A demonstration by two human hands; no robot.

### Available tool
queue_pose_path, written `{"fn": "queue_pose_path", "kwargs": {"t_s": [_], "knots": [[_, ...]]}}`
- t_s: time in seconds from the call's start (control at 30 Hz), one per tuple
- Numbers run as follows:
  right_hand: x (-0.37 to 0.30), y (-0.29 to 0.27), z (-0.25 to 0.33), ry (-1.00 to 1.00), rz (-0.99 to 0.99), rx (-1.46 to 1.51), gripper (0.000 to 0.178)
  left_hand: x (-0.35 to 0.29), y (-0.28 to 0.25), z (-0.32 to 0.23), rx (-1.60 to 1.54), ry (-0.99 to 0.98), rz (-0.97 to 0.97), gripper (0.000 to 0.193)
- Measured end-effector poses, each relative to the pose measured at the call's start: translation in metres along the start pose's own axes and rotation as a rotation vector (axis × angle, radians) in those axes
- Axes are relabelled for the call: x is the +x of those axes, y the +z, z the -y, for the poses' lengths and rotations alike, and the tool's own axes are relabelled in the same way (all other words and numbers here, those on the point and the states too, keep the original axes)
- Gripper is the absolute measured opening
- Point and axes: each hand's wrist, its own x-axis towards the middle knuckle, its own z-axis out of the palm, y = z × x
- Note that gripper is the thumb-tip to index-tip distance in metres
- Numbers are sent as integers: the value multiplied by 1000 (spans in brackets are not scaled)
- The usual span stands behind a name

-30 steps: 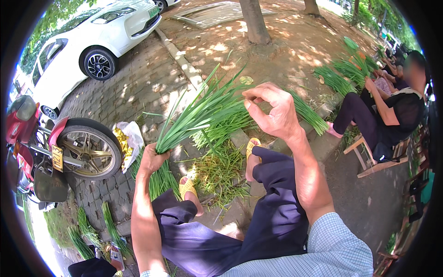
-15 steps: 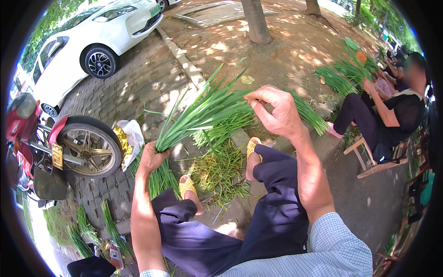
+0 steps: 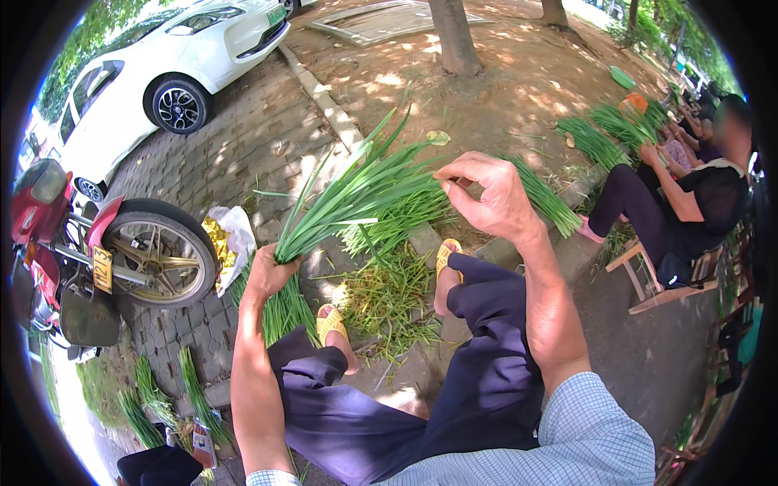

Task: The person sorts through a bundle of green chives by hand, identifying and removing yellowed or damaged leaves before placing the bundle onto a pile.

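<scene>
My left hand is wrapped round the lower end of a bunch of long green chives, whose leaves fan up and to the right. At the tips of those leaves, my right hand is closed in a pinch, thumb against forefinger. What sits between those fingertips is too small to make out. Beneath the held bunch lies a pile of chives, with a heap of yellowish-green trimmings between my feet. More chives rest on the ground below my left hand.
A red motorcycle stands at left, beside a white and gold wrapper. Behind it is a white car. At right, a person sits on a low wooden stool, handling chives. Another bundle lies beyond my right hand.
Both hands keep nearly the same pose and grip. The view has shifted slightly, and the upper leaf tips have swung a little to the left.
</scene>
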Motion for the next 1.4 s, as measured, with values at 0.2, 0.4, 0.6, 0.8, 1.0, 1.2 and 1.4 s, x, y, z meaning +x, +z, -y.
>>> {"fn": "queue_pose_path", "kwargs": {"t_s": [0.2, 0.4, 0.6, 0.8, 1.0, 1.2, 1.4], "knots": [[0, 4, -5, -40, -20, -81, 11, 1, -2, 6, -6, 4, 12, 13], [-1, 5, -11, -33, -28, -186, 9, 2, 0, 7, 2, 34, -5, 12], [-4, 8, -13, 5, 13, -307, 9, 2, 0, 9, 53, 44, -25, 12], [-8, 16, -10, 170, 44, -326, 10, 2, 0, 8, 53, 54, -10, 12], [-4, 31, -3, 253, -151, -255, 10, 0, 1, -1, 25, 26, 1, 11], [-3, 24, -16, 325, -324, 48, 17, 1, 3, 4, -45, 27, -3, 11], [-1, 21, 5, 297, -151, 303, 19, 1, -3, 13, -54, 26, -18, 11]]}}
